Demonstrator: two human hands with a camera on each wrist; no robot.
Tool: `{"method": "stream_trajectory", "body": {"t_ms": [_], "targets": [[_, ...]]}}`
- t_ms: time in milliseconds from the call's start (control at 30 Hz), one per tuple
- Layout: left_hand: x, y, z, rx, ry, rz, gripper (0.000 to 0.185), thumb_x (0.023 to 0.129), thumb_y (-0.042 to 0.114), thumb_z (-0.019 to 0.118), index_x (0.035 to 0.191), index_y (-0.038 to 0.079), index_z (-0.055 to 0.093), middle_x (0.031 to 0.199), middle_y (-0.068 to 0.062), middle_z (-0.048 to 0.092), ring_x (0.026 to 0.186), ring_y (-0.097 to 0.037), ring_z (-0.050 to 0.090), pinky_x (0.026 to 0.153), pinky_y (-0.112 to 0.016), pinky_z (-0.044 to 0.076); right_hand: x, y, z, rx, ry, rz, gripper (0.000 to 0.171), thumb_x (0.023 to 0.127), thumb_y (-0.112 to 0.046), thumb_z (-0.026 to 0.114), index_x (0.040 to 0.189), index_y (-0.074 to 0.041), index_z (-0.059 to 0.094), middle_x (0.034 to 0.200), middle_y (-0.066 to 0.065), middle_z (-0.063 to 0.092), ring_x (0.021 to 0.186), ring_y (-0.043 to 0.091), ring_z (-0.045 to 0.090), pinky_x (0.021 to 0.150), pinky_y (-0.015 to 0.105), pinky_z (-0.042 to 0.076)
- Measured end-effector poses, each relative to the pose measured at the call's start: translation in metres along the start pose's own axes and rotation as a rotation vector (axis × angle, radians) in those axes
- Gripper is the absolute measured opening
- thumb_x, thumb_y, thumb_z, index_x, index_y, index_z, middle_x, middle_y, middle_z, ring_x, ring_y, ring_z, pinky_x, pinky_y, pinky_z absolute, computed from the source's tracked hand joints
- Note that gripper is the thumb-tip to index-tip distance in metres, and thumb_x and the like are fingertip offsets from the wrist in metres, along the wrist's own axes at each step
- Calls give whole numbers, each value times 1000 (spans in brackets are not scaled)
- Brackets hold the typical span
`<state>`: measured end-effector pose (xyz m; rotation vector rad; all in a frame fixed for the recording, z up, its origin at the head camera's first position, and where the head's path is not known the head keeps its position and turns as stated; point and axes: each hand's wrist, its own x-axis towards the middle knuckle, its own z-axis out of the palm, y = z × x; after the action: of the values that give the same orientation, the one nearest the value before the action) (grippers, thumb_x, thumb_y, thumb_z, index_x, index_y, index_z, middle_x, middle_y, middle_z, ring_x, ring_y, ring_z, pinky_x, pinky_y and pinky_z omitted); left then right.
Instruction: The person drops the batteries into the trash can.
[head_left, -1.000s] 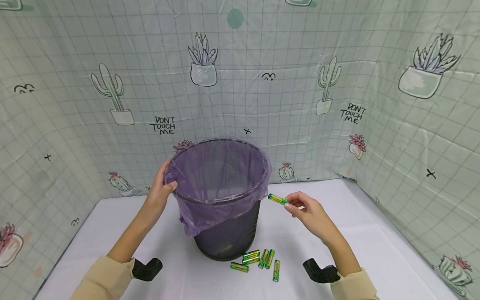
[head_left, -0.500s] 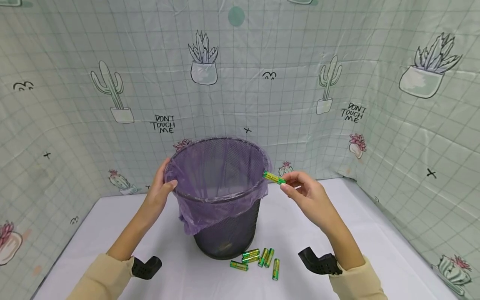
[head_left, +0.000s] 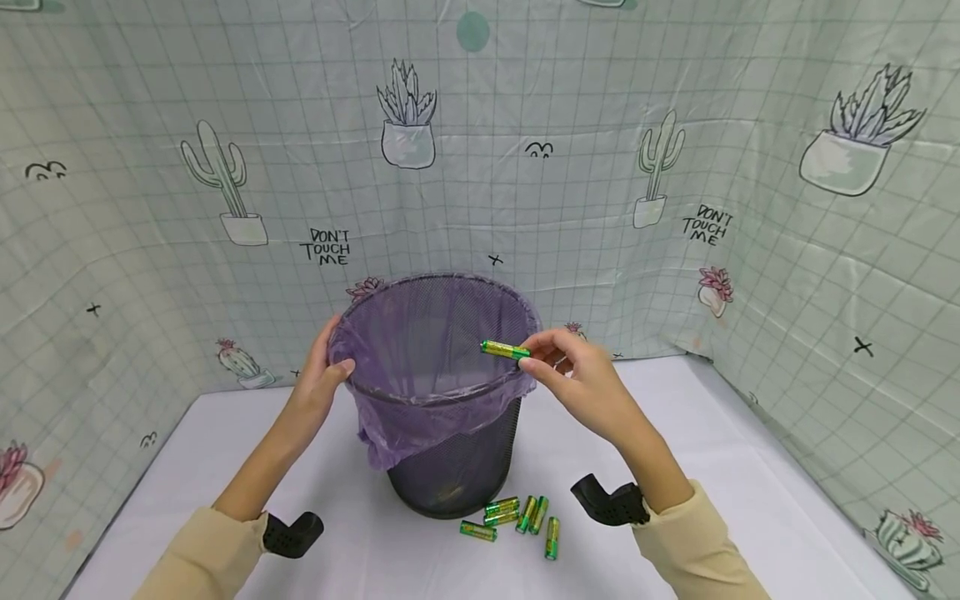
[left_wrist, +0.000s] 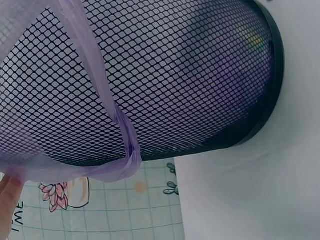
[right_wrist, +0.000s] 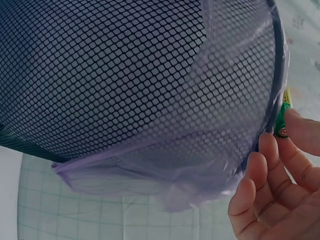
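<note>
We see slim green-gold battery (head_left: pixel 505 349) pinched by right hand (head_left: pixel 581 387) | left hand (head_left: pixel 318 392) fingers curled on mesh bin's (head_left: pixel 457 475) 9 o'clock rim | purple liner (head_left: pixel 420 417) glossy.

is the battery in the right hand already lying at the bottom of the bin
No, the right hand pinches the battery in the air over the open mouth of the bin.

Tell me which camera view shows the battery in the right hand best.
The head view: the whole battery shows, pinched by the right hand over the bin opening. The right wrist view catches only its end behind the rim; the left wrist view shows none of it.
</note>
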<state>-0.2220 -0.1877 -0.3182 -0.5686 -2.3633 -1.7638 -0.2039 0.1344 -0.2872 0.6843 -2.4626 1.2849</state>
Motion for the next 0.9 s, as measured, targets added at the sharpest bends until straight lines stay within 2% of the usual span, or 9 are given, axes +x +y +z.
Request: {"method": "stream_trajectory", "body": {"t_ms": [167, 300, 900], "targets": [[1, 0, 0, -1, 1, 0, 73, 89, 20, 37, 150, 9, -1, 155, -16, -9, 142, -36, -5, 108, -64, 4, 5, -3, 4, -24, 5, -12, 16, 88, -17, 62, 100, -6, 64, 81, 3, 58, 72, 13, 50, 65, 23, 44], [1, 0, 0, 4, 2, 2, 73, 89, 20, 37, 150, 9, 0, 155, -16, -10, 142, -35, -6, 108, -65, 3, 7, -5, 5, -57, 10, -14, 12, 88, -16, 61, 96, -8, 66, 82, 2, 58, 71, 13, 50, 63, 22, 43], [2, 0, 1, 7, 4, -10, 72, 89, 20, 37, 150, 13, 0, 156, -13, -10, 142, -33, -7, 107, -66, 5, 4, -5, 4, -78, 22, -23, 10, 89, -15, 60, 94, -9, 66, 84, 1, 60, 73, 12, 50, 65, 22, 44]]}}
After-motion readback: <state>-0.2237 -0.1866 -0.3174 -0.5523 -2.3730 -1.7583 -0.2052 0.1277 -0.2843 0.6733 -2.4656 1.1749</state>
